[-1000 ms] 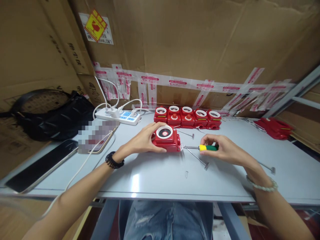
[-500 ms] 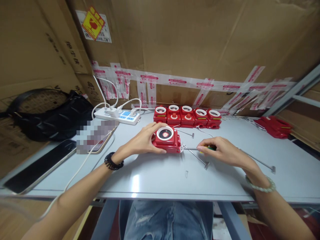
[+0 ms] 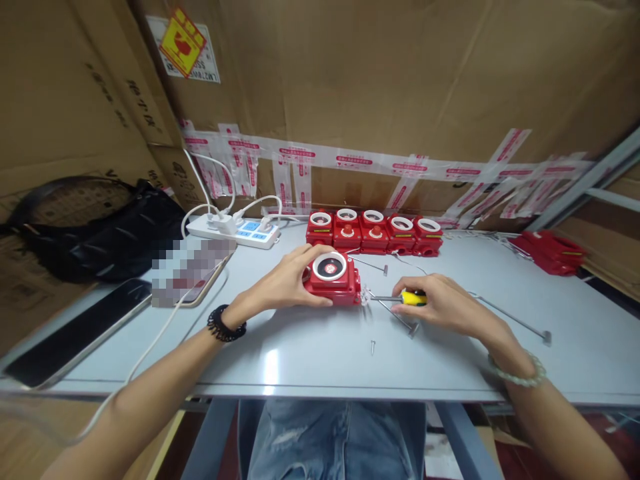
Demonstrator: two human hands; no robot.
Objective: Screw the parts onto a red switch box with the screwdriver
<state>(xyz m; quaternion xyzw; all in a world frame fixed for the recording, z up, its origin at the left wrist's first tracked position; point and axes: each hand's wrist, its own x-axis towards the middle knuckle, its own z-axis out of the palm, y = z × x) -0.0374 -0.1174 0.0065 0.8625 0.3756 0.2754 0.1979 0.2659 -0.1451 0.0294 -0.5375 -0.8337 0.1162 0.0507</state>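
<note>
A red box-shaped device (image 3: 333, 291) with a round white-rimmed window lies on the table. My left hand (image 3: 290, 279) is closed around its left end, thumb along the near side. In my right hand (image 3: 440, 301) is a screwdriver (image 3: 414, 298) with a yellow and dark handle, its shaft pointing left. The screwdriver's tip meets a small clear or silvery piece (image 3: 365, 296) at the device's right end; the exact contact is too small to make out. A loose screw (image 3: 373, 347) lies in front. Beneath the shaft is a thin metal rod with a small block end (image 3: 413, 329).
Several similar red devices (image 3: 375, 233) stand in a row against the cardboard. Further metal rods (image 3: 547, 338) lie about. To the left are a power strip (image 3: 235, 230) with cables, two phones (image 3: 80, 333) and a black bag (image 3: 100, 227). Another red part (image 3: 547, 253) sits far right.
My right fingers have shifted on the screwdriver and its handle has turned, showing more yellow. My left hand and the red device have stayed in place.
</note>
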